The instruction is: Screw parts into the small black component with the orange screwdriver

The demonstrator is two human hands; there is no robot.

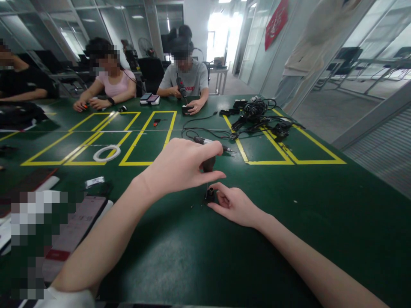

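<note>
My left hand (181, 164) is closed around the dark handle of a screwdriver (209, 165), held upright with its shaft pointing down. Below it a small black part (209, 196) with a round opening rests on the green table; the shaft's tip reaches it, though the exact contact is too small to make out. Thumb and index finger of my right hand (237, 206) pinch this part from the right side, the other fingers curled in. Just behind my left hand lies a second, pen-like driver (205, 140) with a metal tip.
Tangled black cables (255, 111) lie at the back right of the green table (289, 239). A white tape ring (107, 153) sits at left, near a phone (77, 231). Across the table a person (186, 77) holds a power driver; other people sit further left.
</note>
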